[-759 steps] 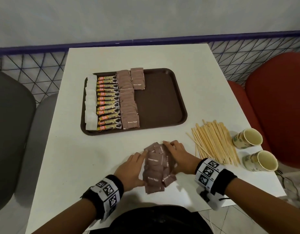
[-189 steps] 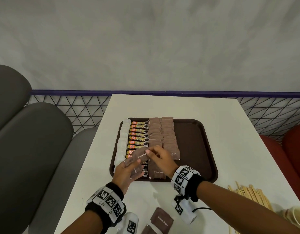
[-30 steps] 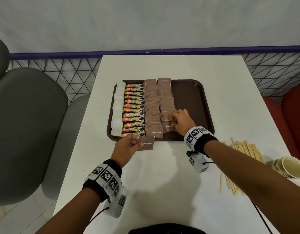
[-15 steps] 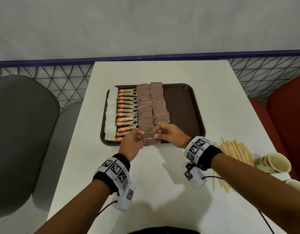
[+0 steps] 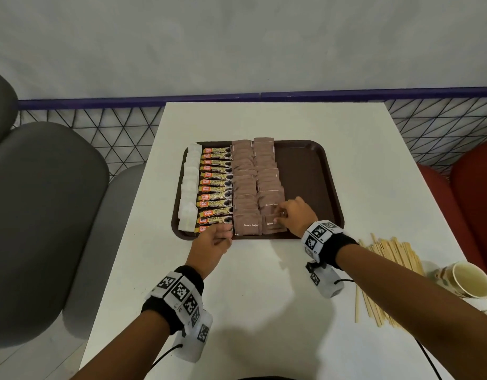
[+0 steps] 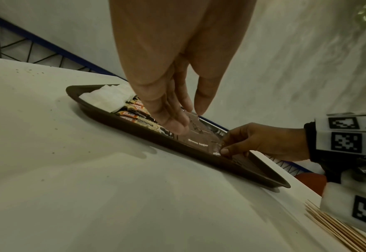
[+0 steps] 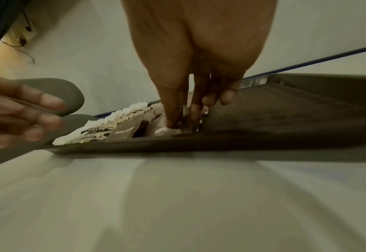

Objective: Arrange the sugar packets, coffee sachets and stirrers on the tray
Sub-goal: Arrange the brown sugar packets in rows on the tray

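A brown tray [image 5: 305, 174] holds a column of white sugar packets [image 5: 189, 187], a column of coffee sachets [image 5: 216, 185] and two columns of brown sugar packets [image 5: 245, 185]. My right hand [image 5: 278, 216] pinches a brown sugar packet [image 5: 274, 229] at the near end of the right brown column; the right wrist view shows thumb and finger on the brown sugar packet [image 7: 184, 116]. My left hand [image 5: 226, 231] hovers at the tray's front rim [image 6: 199, 158], fingers relaxed and holding nothing. Wooden stirrers [image 5: 387, 264] lie on the table to the right.
A paper cup [image 5: 467, 281] lies beside the stirrers near the table's right edge. The tray's right third is bare. Grey chairs [image 5: 45, 215] stand left, a red chair [image 5: 472, 193] right, and a mesh railing [image 5: 100, 133] runs behind the white table [image 5: 264, 311].
Both hands held one brown sugar packet over the tray's front edge half a second ago. The right hand now has it down on the right brown column; the left hand has let go.
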